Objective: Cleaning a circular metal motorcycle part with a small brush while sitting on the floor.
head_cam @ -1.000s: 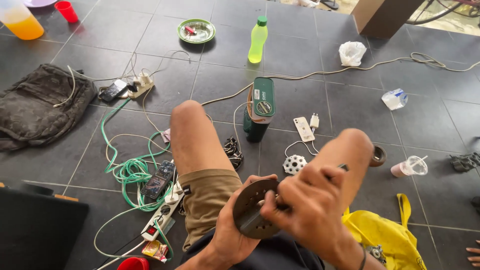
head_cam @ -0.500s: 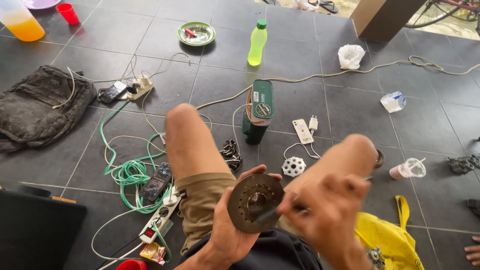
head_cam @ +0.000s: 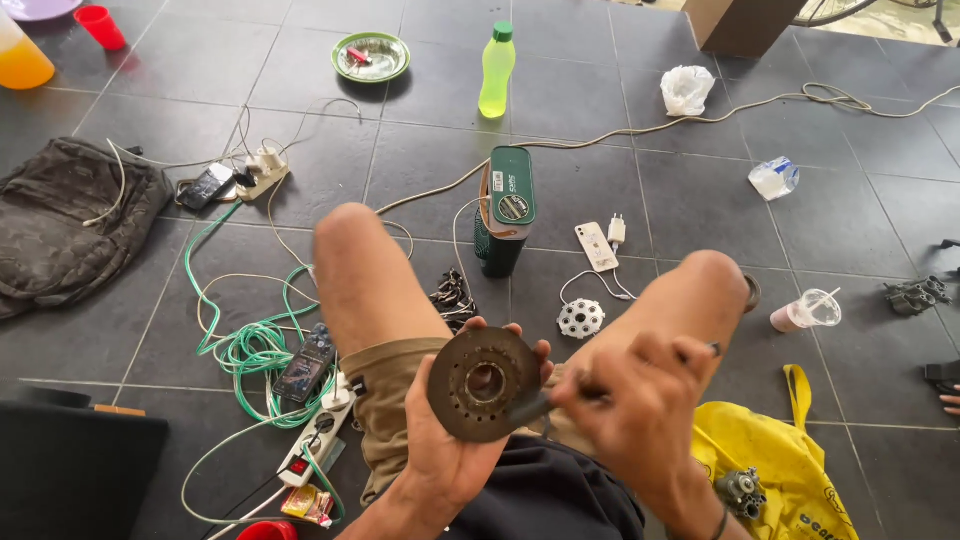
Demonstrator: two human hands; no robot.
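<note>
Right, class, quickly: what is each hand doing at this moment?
Left hand: closed around a rusty round metal disc.
Right hand: closed on a thin dark tool touching the disc.

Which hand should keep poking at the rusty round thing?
Probably the right hand: it grips the thin tool whose tip already touches the rusty disc. The left hand is busy cupping the disc from behind.
</note>
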